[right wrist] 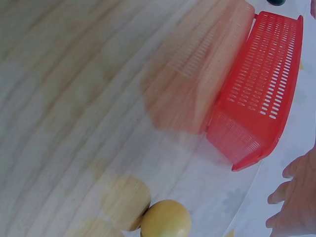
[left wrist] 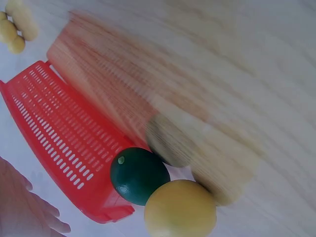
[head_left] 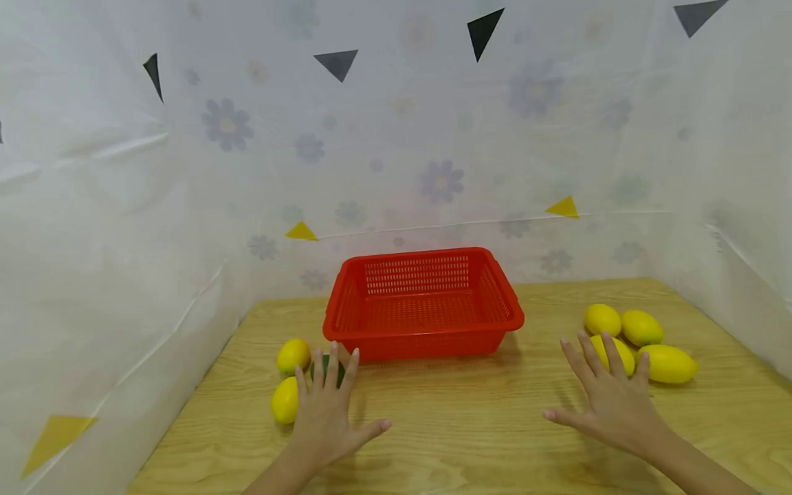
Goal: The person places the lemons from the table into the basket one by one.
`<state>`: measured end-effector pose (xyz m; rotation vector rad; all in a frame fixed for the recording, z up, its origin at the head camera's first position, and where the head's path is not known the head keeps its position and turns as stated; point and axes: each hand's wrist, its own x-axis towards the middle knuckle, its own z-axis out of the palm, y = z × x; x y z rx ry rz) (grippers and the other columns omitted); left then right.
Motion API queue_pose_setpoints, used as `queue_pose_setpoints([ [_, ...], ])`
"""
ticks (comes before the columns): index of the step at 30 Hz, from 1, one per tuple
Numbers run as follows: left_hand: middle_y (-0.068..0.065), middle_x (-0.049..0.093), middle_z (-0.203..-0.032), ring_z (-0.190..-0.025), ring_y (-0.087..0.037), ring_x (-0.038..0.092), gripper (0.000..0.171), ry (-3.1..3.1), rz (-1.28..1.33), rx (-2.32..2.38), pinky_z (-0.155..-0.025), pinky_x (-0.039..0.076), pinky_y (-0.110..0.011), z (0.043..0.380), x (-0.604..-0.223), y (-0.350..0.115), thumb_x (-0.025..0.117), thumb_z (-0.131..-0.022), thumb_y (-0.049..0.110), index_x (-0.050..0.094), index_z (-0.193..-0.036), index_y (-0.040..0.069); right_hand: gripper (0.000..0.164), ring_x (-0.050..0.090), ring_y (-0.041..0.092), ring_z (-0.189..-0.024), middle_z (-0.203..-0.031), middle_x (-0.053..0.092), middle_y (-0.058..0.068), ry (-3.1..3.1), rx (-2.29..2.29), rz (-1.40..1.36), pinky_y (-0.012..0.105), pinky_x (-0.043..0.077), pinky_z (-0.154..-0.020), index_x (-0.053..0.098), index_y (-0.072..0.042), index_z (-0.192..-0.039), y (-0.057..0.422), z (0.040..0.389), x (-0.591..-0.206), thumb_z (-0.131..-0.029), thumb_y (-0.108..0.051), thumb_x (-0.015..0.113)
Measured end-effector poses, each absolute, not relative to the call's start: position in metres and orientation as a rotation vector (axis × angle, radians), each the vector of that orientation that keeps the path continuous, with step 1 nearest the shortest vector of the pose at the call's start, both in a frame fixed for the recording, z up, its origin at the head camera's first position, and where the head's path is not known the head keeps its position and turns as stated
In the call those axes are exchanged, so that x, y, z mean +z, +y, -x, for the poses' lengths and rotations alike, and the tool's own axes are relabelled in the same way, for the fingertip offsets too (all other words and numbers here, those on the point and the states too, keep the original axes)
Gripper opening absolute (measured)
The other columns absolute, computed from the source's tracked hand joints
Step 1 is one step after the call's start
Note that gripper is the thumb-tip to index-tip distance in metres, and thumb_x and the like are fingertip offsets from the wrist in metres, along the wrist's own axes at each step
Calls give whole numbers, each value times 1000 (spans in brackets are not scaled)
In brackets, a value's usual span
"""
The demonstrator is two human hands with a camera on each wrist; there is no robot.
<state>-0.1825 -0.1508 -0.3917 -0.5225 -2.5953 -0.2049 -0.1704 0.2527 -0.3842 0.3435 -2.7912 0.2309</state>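
Observation:
My left hand [head_left: 324, 419], fingers spread, hovers over the table's left side and holds nothing. Just beyond its fingertips is a dark green round fruit [left wrist: 138, 175], partly hidden by the fingers in the head view. Two yellow lemons [head_left: 293, 357] lie to its left, the nearer lemon [head_left: 285, 401] partly behind the hand. On the right, my right hand [head_left: 615, 409] is also spread, with nothing in its grasp. Several yellow fruits lie grouped beyond it, among them a lemon [head_left: 602, 320] and a longer yellow fruit [head_left: 669, 364]. Its fingers overlap one lemon in view; contact cannot be told.
A red slotted plastic basket [head_left: 421, 344] stands at the back middle of the wooden table [head_left: 458, 426], with nothing seen inside. Pale flower-printed sheeting [head_left: 396, 137] hangs behind and along both sides of the table.

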Motion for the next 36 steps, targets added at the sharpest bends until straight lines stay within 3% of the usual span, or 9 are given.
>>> queue_pose_setpoints([
  [6, -26, 19, -151, -134, -54, 19, 102, -2584, 529, -200, -95, 19, -77, 184, -391, -152, 28, -73, 86, 4, -151, 24, 109, -21, 35, -141, -156, 4, 19, -2770, 238, -358, 77, -11, -96, -6, -23, -150, 250, 172, -381, -74, -66, 59],
  [12, -26, 20, -151, -134, -54, 20, 102, -2588, 523, -203, -96, 19, -77, 183, -393, -152, 30, -73, 86, 5, -151, 24, 109, -23, 32, -140, -156, -2, 16, -2765, 240, -374, 77, -11, -96, -6, -23, -150, 246, 173, -379, -74, -66, 59],
  [20, -25, 18, -152, -135, -54, 18, 102, -2611, 506, -236, -97, 18, -77, 181, -396, -153, 37, -73, 83, 7, -151, 24, 107, -25, 29, -140, -156, -1, 16, -2745, 243, -402, 70, -21, -98, -4, -22, -150, 242, 174, -380, -75, -66, 58],
  [28, -26, 18, -151, -135, -54, 17, 102, -2591, 518, -250, -97, 19, -76, 186, -392, -153, 34, -74, 84, 11, -150, 21, 107, -20, 35, -141, -154, 9, 23, -2768, 292, -389, 70, -20, -99, -3, -20, -150, 237, 177, -375, -76, -65, 58],
  [36, -26, 20, -151, -135, -55, 17, 103, -2593, 524, -234, -98, 18, -75, 194, -389, -155, 34, -74, 84, 12, -150, 19, 106, -15, 39, -141, -152, 14, 25, -2769, 296, -380, 75, -10, -98, 2, -17, -151, 234, 180, -373, -75, -66, 58],
])
